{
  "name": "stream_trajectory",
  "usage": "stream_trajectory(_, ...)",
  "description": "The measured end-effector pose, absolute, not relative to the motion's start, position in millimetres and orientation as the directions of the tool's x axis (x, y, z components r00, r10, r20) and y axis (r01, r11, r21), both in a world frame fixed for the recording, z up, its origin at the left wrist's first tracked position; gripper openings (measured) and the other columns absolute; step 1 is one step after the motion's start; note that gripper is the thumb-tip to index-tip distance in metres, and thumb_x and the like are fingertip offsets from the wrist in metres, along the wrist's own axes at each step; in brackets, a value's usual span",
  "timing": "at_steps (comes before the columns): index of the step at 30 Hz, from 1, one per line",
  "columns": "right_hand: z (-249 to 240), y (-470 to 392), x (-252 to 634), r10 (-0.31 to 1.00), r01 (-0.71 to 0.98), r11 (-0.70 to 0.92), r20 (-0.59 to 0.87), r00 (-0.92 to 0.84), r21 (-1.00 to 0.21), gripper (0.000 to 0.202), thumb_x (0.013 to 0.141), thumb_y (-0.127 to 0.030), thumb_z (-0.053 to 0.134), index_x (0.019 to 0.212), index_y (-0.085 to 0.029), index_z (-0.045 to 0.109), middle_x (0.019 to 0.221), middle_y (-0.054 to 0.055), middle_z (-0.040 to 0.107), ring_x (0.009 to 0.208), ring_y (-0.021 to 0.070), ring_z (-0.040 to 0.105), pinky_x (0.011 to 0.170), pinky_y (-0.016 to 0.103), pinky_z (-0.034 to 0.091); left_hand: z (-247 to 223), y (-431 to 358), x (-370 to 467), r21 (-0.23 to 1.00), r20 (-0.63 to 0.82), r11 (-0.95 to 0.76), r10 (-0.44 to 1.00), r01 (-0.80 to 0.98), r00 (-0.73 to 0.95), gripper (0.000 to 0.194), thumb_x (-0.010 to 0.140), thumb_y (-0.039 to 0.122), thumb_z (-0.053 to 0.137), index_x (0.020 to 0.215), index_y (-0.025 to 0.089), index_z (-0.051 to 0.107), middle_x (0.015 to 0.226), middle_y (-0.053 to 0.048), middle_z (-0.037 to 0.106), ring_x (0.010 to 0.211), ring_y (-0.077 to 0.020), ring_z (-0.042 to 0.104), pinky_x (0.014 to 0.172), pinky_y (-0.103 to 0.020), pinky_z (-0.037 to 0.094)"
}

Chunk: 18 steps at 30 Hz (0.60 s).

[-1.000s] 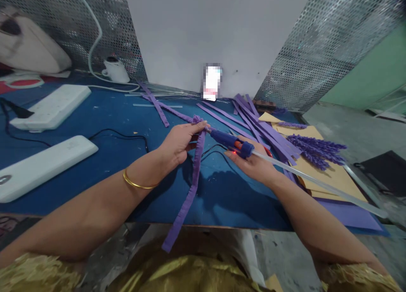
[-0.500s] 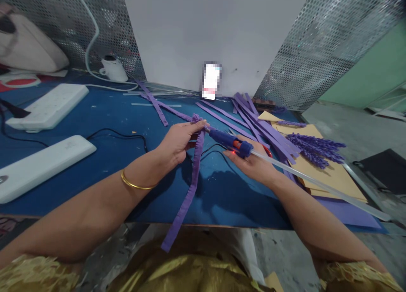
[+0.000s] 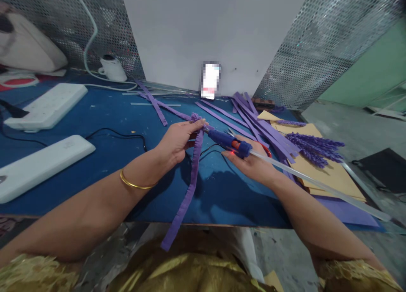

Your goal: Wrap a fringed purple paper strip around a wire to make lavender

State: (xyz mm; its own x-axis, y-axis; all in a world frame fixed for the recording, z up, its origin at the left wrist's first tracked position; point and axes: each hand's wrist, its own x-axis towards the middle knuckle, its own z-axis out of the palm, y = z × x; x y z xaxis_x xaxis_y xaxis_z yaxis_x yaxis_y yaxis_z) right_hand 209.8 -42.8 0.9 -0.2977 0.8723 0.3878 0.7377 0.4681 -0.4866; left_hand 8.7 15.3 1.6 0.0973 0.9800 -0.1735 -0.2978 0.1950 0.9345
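My left hand pinches a purple fringed paper strip at its curled top, and the strip hangs down past the table's front edge. In my right hand is a blue glue gun, with a small red light lit on it. The gun's metal tip is at the strip beside my left fingertips; whether they touch is too small to tell. A long clear glue stick runs out of the gun's rear, over my right forearm. Scissors with a red handle lie partly hidden behind my right hand.
Purple strips and purple flower sprigs on tan paper lie at the right. A phone leans on the back panel. Two white power strips, a mug and a black cord occupy the left.
The whole view has shifted very slightly. Both hands keep their hold on the strip and the glue gun, with no other visible change.
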Motion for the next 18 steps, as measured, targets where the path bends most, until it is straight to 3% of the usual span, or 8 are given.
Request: stream_trajectory(18,3.9,-46.8,210.0,0.858,0.722,0.501,0.383,-0.342,-0.477,0.034,0.089,-0.044,0.064,0.074,-0.022,0.043,0.063,-0.003,0.045,0.054,0.0121,0.039,0.051,0.026,0.028,3.3,14.8,8.3,0.931,-0.2,0.219,0.975,-0.293,0.092,0.022,0.066,0.032,0.085,0.078,0.016,0.078,0.072,-0.002,0.067,0.063,-0.0108,0.052,0.055,-0.024,0.037)
